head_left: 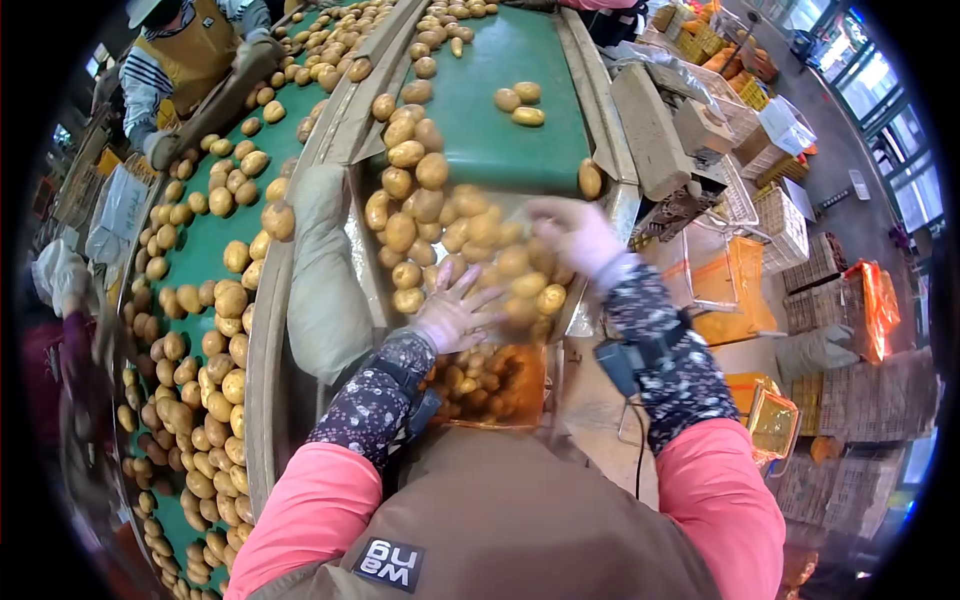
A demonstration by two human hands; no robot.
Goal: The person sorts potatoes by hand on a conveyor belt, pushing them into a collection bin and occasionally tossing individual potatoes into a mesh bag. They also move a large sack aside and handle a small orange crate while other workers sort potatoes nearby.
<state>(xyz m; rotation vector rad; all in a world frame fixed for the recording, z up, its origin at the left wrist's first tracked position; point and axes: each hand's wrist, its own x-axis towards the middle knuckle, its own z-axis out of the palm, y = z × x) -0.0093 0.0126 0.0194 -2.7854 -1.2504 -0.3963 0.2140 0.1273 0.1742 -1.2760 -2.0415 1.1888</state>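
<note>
The left hand lies open, fingers spread, on potatoes at the near end of the belt. The right hand is blurred; I cannot tell its state.

Green conveyor belt running in from 12 o'clock, bearing a dense heap of potatoes at centre and three loose potatoes toward 12 o'clock; a second green belt, at 9 o'clock, carries scattered potatoes along its length.
</note>
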